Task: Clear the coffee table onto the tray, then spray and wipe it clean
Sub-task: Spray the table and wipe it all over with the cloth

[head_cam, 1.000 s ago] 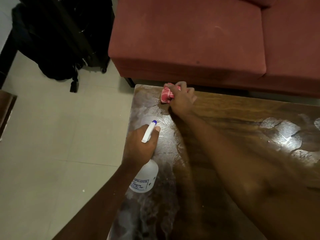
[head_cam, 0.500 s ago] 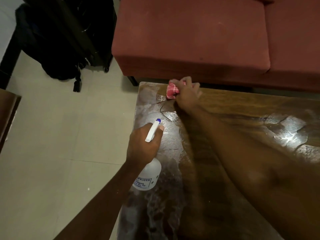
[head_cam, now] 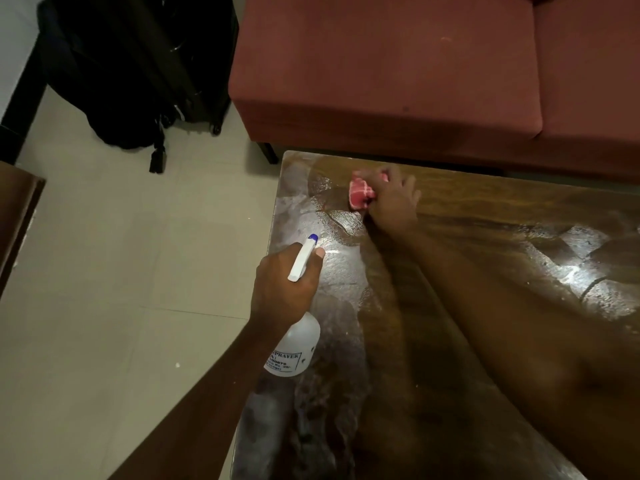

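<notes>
The dark wooden coffee table (head_cam: 485,209) fills the right and lower part of the head view, its top wet with streaks and shiny patches. My right hand (head_cam: 393,202) presses a bunched red-and-white cloth (head_cam: 362,194) onto the table near its far left corner. My left hand (head_cam: 284,285) grips the neck of a white spray bottle (head_cam: 294,348) with a blue nozzle, held over the table's left edge. No tray is in view.
A red sofa (head_cam: 398,71) stands just beyond the table's far edge. A black bag and suitcase (head_cam: 131,71) sit on the pale tiled floor (head_cam: 104,271) at upper left. A brown furniture edge (head_cam: 14,216) shows at far left.
My right hand has slid the cloth a little toward me and to the right near the far corner. The left hand with the bottle has stayed about where it was.
</notes>
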